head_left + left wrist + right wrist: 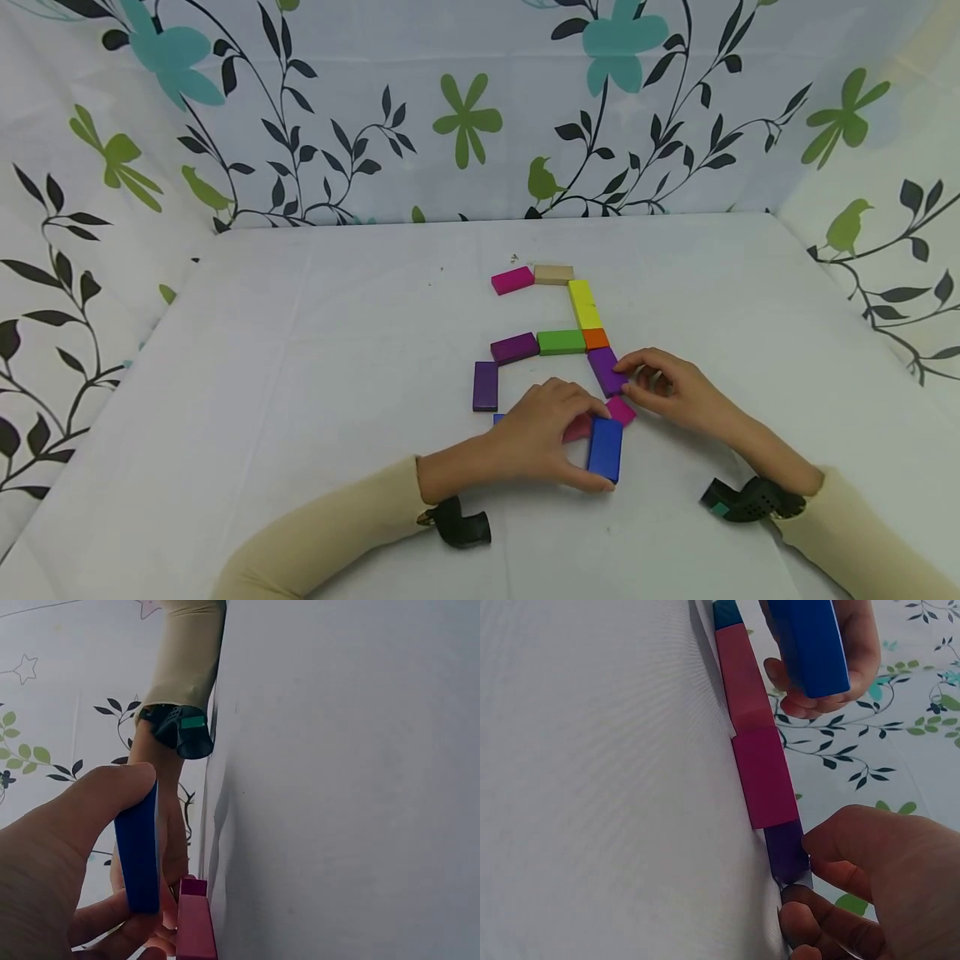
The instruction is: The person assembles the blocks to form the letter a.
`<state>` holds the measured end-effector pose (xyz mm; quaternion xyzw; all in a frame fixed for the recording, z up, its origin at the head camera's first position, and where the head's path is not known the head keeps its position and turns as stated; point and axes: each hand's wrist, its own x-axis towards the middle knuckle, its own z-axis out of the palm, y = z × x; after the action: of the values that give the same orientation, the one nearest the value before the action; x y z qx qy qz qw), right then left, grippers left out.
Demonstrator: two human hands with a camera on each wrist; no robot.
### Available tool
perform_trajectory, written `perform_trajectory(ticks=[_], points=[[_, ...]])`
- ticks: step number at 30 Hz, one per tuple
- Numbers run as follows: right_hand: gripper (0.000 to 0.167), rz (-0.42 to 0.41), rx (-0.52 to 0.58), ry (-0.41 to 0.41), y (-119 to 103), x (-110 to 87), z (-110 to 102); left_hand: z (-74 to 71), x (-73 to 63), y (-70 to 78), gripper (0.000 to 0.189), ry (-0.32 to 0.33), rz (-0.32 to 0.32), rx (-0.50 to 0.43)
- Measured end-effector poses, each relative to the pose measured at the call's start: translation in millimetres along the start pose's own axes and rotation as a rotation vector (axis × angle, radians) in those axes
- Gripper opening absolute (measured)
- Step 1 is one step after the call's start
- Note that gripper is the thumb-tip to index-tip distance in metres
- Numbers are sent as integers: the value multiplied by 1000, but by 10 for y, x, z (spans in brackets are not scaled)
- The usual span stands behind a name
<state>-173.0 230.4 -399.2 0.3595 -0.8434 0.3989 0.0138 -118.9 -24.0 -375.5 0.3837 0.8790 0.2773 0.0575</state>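
My left hand (536,433) holds a blue block (604,450) between thumb and fingers, raised above the table. In the left wrist view the blue block (139,859) stands on end between thumb and fingertips. My right hand (678,392) touches the right side of a purple block (606,372) with its thumb and fingertips. Against that purple block (786,851) lies a magenta block (765,778), followed by a pink block (746,679). Several other blocks continue the line, including an orange one (596,338) and a green one (561,342). My left hand partly hides the lower row.
Farther back lie two yellow blocks (584,304), a tan block (553,275) and another magenta block (513,281). Dark purple blocks (485,386) form the left side. A white cloth covers the table (337,333); a patterned curtain (405,67) hangs behind.
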Motion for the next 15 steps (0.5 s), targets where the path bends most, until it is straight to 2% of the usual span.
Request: perform_trajectory(ticks=[4,15], points=[[34,-30,8,10,-9,4,4,40,15,11,66,-28,47,81],[34,-34,9,13,-8,2,9,105,11,-14,69,-100,166,219]])
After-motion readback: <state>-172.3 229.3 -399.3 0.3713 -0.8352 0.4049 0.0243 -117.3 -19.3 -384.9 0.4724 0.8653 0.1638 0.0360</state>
